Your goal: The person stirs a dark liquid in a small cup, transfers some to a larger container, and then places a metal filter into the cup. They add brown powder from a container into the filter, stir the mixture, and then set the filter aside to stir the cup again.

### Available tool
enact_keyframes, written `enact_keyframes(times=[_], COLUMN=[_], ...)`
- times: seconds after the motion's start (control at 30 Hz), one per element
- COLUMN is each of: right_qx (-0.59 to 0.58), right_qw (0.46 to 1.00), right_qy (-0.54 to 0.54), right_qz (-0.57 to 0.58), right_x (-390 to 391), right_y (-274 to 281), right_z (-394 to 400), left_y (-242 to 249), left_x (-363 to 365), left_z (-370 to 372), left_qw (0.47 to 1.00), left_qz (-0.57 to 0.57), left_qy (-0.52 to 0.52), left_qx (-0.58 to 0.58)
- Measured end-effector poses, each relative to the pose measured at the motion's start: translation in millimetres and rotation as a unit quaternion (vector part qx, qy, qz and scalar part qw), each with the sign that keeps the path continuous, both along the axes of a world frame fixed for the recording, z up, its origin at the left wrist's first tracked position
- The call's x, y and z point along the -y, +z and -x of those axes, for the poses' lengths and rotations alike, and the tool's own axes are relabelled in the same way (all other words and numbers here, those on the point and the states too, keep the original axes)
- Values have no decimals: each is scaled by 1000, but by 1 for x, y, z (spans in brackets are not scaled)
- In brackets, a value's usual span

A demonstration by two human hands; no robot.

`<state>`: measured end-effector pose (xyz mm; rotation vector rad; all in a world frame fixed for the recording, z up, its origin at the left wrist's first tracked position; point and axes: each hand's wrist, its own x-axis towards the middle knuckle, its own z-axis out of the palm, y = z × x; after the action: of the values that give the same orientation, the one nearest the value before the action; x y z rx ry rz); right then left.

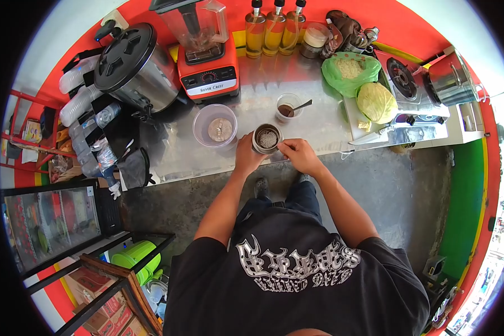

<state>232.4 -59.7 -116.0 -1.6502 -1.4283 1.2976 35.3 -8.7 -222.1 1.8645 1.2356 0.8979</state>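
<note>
Near the counter's front edge, my left hand (248,154) is wrapped round the side of a round metal container (256,147). Inside the container's open top lies a perforated metal disc (267,139). My right hand (301,154) is closed, its fingertips pinched together by the container's right rim; whatever they hold is hidden. Just behind stands a clear plastic cup (287,99) with dark brown powder and a spoon (303,105) leaning in it. To the left of my left hand sits a clear plastic tub (197,126) with a round, pale, flat-topped object (220,129) inside.
A red blender (208,73) and a large lidded steel pot (145,73) stand at back left. Several bottles of yellow liquid (274,33) line the wall. On the right are a cabbage (377,103), a green bag (341,84), a knife (369,138) and a gas stove (417,106).
</note>
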Motion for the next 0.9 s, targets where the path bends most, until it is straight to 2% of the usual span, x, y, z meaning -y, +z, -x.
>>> enact_keyframes(times=[0.1,0.23,0.3,0.33,0.4,0.5,0.63,0.73,0.8,0.83,0.9], right_qx=[34,-9,31,31,8,47,10,18,1,1,4], right_qw=[998,1000,997,997,999,997,999,998,999,999,998], right_qy=[-48,3,-59,-57,20,-41,7,-53,15,13,-57], right_qz=[-13,-9,-28,-28,-42,-39,-44,-21,-33,-33,-30], right_x=[-2,-3,-2,-2,-2,0,1,-1,0,1,0], right_y=[8,-4,1,-1,-4,3,0,-2,-5,-7,-10], right_z=[4,2,4,3,3,4,3,4,2,2,2], left_y=[5,5,3,0,-1,2,1,-1,1,4,6], left_x=[1,1,-1,-2,0,0,1,-1,0,1,0], left_z=[0,1,1,1,2,2,2,2,1,1,0], left_qw=[1000,1000,1000,1000,1000,1000,1000,1000,1000,1000,999], left_qz=[-9,4,1,6,12,-7,-17,-9,8,-1,-12], left_qy=[20,7,16,8,-1,16,12,9,0,12,24], left_qx=[16,17,11,3,-6,11,8,6,-6,7,19])
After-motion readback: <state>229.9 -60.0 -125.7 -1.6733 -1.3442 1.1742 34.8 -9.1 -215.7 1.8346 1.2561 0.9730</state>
